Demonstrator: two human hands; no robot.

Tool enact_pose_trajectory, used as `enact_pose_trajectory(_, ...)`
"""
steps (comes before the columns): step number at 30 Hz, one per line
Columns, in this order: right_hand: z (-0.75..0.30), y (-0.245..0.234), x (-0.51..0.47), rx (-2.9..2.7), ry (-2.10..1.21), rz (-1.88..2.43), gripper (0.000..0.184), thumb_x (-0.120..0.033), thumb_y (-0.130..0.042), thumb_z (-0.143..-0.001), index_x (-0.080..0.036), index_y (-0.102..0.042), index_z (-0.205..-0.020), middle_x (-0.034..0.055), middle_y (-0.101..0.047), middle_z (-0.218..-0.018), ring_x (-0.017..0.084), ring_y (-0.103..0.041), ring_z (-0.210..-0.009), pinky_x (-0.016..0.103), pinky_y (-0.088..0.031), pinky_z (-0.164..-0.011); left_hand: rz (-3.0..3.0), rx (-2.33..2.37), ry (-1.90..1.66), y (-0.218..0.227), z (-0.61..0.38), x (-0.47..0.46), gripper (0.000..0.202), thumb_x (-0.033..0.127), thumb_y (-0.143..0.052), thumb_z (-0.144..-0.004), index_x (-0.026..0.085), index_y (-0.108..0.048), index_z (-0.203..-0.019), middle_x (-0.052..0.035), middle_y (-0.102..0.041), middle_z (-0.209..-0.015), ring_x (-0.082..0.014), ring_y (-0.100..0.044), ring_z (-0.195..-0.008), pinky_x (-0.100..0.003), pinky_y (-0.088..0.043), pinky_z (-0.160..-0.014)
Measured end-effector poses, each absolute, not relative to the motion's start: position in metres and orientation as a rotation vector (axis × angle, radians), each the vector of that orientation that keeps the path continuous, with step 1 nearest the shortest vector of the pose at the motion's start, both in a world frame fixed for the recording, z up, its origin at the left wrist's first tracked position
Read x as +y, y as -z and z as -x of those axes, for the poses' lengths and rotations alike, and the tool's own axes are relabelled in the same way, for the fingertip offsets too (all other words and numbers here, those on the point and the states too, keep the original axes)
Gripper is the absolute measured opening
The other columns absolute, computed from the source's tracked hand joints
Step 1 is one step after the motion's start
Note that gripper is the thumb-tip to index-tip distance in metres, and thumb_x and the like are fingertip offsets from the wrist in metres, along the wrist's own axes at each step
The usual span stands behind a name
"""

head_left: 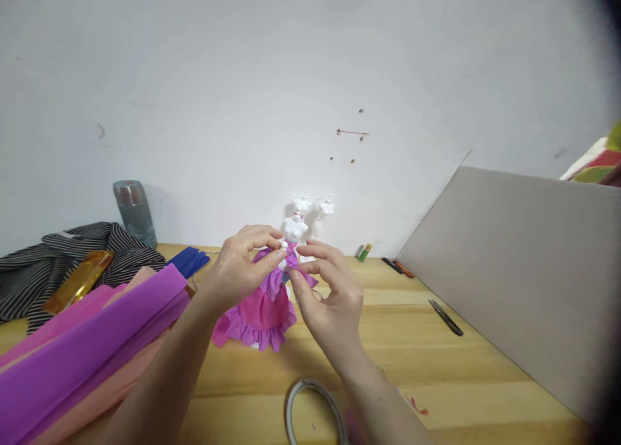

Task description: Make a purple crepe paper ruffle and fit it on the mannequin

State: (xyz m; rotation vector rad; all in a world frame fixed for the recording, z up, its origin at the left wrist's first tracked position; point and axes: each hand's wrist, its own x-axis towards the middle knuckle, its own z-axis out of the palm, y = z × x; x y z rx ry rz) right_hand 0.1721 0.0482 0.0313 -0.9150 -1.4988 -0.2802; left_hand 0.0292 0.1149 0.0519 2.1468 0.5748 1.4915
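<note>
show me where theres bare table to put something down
The table is bare between the right hand and the scissors, and between the tape ring and the grey board. The left side is crowded with crepe paper rolls and striped cloth; mid-table, the left hand and right hand pinch the paper dress.

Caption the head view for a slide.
The left hand and right hand pinch purple paper at the waist of a white mannequin wearing a pink skirt.

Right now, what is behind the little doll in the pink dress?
Two more white busts stand behind the doll, near the wall. Only their tops show: the doll and the right hand cover their lower parts.
</note>
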Motion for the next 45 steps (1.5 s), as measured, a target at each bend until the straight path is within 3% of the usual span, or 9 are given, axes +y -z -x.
enact_pose_trajectory(5,-0.1687,-0.0283,0.0493,-1.462,0.102,0.939,0.013,-0.013,-0.061,-0.082,-0.021,-0.064,-0.073,0.0086,-0.07,-0.097,0.025,-0.066,-0.098,0.046,-0.053,-0.088,-2.136,0.598,-1.49,-0.0522,-0.0295,0.1145,0.01,0.025,-0.064,-0.082,0.017,-0.069,-0.078,-0.0125,-0.073,-0.101,-0.0242,-0.065,-0.105,-0.039,-0.051,-0.093)
enact_pose_trajectory(35,-0.1718,-0.0339,0.0479,-1.534,0.259,0.891,0.015,-0.009,-0.059,-0.083,-0.021,-0.067,-0.083,0.0097,-0.07,-0.097,0.026,-0.064,-0.103,0.047,-0.052,-0.09,-2.141,0.609,-1.459,-0.0556,-0.0308,0.1111,0.01,0.025,-0.063,-0.081,0.019,-0.068,-0.074,-0.0105,-0.073,-0.1,-0.0235,-0.066,-0.103,-0.039,-0.052,-0.092)
enact_pose_trajectory(45,-0.1771,-0.0352,0.0474,-1.623,0.261,0.896,0.012,-0.014,-0.06,-0.083,-0.021,-0.068,-0.088,0.0107,-0.07,-0.098,0.027,-0.065,-0.101,0.048,-0.054,-0.087,-2.112,0.605,-1.497,-0.0556,-0.0289,0.1136,0.01,0.025,-0.065,-0.078,0.019,-0.073,-0.076,-0.0108,-0.075,-0.097,-0.0247,-0.067,-0.102,-0.041,-0.054,-0.093)
